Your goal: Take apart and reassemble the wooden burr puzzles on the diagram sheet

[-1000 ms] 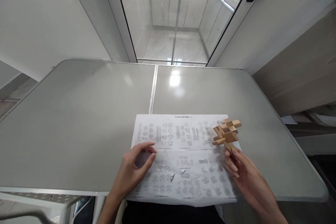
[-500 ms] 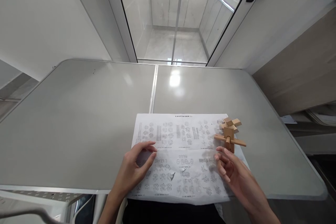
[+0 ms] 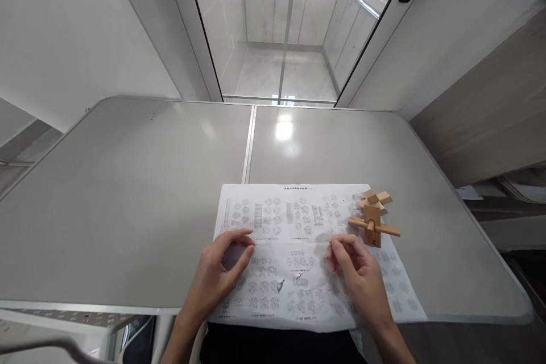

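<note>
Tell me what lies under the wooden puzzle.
The wooden puzzle rests across the right edge of the printed sheet, partly over the grey table. Whatever is printed directly beneath it is covered.

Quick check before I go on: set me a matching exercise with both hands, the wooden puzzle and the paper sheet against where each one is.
1 left hand
2 right hand
3 wooden puzzle
4 paper sheet

A at the sheet's far right corner, no hand on it
B fingers on the sheet's left part
C flat on the table, at its near edge
D fingertips on the sheet's middle fold, close to the puzzle

Pairs: 1-B, 2-D, 3-A, 4-C
</note>
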`<action>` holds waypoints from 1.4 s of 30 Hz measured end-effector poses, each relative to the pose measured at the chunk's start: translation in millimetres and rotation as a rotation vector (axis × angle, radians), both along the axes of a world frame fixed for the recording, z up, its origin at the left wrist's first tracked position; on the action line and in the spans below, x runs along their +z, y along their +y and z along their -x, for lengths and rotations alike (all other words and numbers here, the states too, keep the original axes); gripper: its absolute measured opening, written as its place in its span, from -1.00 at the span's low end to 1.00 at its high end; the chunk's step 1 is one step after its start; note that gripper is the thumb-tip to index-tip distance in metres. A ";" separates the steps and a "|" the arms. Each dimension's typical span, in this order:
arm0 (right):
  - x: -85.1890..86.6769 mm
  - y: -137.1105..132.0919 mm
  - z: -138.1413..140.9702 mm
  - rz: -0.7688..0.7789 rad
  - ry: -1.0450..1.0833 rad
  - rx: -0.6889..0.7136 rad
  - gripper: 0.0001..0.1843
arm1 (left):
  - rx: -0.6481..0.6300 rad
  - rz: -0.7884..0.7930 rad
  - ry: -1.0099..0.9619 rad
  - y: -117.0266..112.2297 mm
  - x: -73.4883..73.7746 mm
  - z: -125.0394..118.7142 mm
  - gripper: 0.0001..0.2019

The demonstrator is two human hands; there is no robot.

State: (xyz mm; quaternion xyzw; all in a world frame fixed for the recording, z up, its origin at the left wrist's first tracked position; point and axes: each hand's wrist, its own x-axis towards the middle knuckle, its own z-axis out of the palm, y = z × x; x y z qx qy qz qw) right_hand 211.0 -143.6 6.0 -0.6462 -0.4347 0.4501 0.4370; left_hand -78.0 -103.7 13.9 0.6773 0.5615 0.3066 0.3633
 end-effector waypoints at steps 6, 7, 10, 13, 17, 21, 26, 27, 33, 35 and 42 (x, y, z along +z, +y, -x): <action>-9.3 0.5 9.5 -0.070 -0.230 0.165 -0.66 | -0.001 -0.010 0.024 0.7 -3.0 1.5 -0.75; -9.4 0.9 9.9 -0.081 -0.246 0.174 -0.66 | 0.003 -0.013 0.028 1.0 -3.0 1.3 -0.75; -8.8 2.6 10.2 -0.089 -0.266 0.178 -0.65 | 0.008 -0.016 0.032 1.6 -2.6 0.6 -0.76; -8.6 3.7 10.9 -0.082 -0.278 0.182 -0.64 | 0.010 -0.016 0.025 1.6 -2.2 0.1 -0.77; -8.7 3.4 12.2 -0.071 -0.290 0.185 -0.63 | 0.013 -0.010 0.018 1.2 -1.2 -0.3 -0.77; -9.2 2.8 12.1 -0.072 -0.296 0.194 -0.65 | 0.020 -0.003 0.017 1.4 -0.3 -1.0 -0.77; -9.4 2.5 11.6 -0.073 -0.285 0.187 -0.66 | 0.020 -0.022 0.024 2.0 -0.1 -0.9 -0.77; -9.1 2.4 11.7 -0.071 -0.280 0.186 -0.66 | 0.019 -0.021 0.023 2.0 0.1 -0.9 -0.77; -7.7 1.9 12.0 -0.068 -0.259 0.205 -0.64 | 0.023 0.009 0.017 1.7 1.7 -1.3 -0.76; -7.8 1.9 11.7 -0.070 -0.266 0.203 -0.63 | 0.025 0.019 0.019 1.4 1.4 -1.1 -0.75; -9.0 2.5 11.1 -0.075 -0.264 0.207 -0.62 | 0.020 -0.015 0.037 2.1 0.9 -0.8 -0.76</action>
